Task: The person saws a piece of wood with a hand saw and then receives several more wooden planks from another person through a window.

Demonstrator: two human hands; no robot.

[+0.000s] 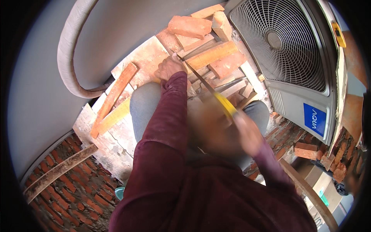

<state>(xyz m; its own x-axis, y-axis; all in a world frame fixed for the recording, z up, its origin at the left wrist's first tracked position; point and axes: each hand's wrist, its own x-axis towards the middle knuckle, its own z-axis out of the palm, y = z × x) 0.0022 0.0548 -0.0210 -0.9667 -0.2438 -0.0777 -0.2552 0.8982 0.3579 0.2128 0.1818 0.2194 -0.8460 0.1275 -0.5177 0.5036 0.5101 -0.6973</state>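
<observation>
My right hand (249,133), blurred, is closed on the handle end of a saw (225,104) with a yellow back part and a long dark blade. The blade slants up and to the left, its tip close to my left hand (171,68). That hand is bent over the near end of a wooden strip (211,55), with its fingers curled and partly hidden. The strip runs off to the upper right, crossed by the blade beside my left hand. Broken bricks (190,27) and short wood pieces (234,89) lie around it.
An outdoor fan unit (299,106) stands at the right. At the left, a wrapped hose (69,50) curves along the grey wall. Two wooden strips (116,96) lie left of my knee. Brickwork (73,181) shows below. A yellow tool (338,34) sits at the far right.
</observation>
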